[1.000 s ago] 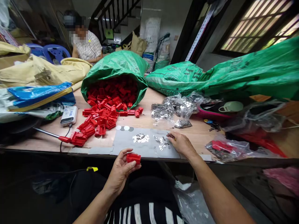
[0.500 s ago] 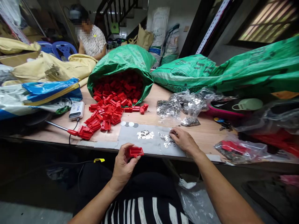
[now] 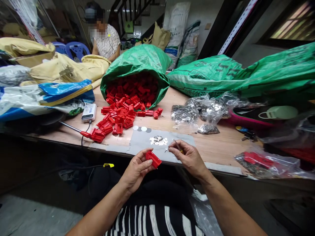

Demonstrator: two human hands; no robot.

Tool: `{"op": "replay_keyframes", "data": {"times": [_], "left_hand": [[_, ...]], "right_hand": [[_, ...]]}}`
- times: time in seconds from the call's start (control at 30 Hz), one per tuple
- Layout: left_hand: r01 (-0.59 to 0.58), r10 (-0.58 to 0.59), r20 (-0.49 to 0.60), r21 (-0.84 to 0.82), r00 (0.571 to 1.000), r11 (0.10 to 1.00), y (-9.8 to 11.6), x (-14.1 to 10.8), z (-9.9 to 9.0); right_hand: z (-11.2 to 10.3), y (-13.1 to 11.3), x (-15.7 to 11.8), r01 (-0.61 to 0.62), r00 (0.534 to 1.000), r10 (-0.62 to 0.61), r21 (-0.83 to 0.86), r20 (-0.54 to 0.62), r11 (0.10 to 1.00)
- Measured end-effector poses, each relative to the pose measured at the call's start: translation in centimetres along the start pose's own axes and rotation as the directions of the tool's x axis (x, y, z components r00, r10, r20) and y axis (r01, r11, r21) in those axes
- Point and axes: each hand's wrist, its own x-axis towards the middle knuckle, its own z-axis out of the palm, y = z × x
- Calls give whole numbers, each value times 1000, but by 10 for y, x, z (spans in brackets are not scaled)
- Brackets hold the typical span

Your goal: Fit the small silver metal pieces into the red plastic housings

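Observation:
My left hand [image 3: 137,168] is closed on a red plastic housing [image 3: 154,159], tilted above the table's front edge. Just right of it, my right hand [image 3: 188,157] pinches a small shiny metal piece [image 3: 166,149] between thumb and forefinger. A thin tool with a metal tip and a bit of yellow [image 3: 181,151] also shows among the right fingers; its kind is unclear. Behind the hands, a pile of small silver metal pieces [image 3: 158,140] lies on a grey mat [image 3: 137,142]. Part of the mat is hidden behind the right hand.
A green sack [image 3: 145,55] spills red housings [image 3: 118,114] onto the table. Bags of metal parts [image 3: 184,113] lie at right, near a bag with red pieces [image 3: 261,160]. A white power bank [image 3: 89,112] with a cable is at left. Another person [image 3: 107,39] sits behind.
My right hand has come from the mat toward the left hand, now with a small metal piece in its fingertips. The red housing has been raised and turned. The view has shifted slightly.

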Motion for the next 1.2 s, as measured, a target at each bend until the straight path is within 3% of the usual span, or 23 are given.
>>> {"op": "replay_keyframes", "data": {"times": [0.17,0.3,0.43,0.8,1.0,1.2], "left_hand": [[203,-178,122,-239,976,949,3,-6,-2],[252,-206,174,-308,963,918,2,-7,-5],[284,-216,216,-369,952,885,-1,-6,-6],[344,-274,226,-382,935,858,-1,-7,-1],[345,-268,241,-379,933,858,0,-7,-1],[345,-271,238,-370,933,863,-1,-10,1]], "right_hand": [[23,-14,-2,165,985,-157,-129,73,978],[29,-11,-2,321,942,-297,-164,155,933],[29,-8,-4,403,909,-373,-162,184,901],[25,-12,-4,462,864,-397,-174,308,870],[25,-11,-5,495,847,-434,-157,307,854],[24,-11,-8,437,868,-376,-137,326,889]]}}
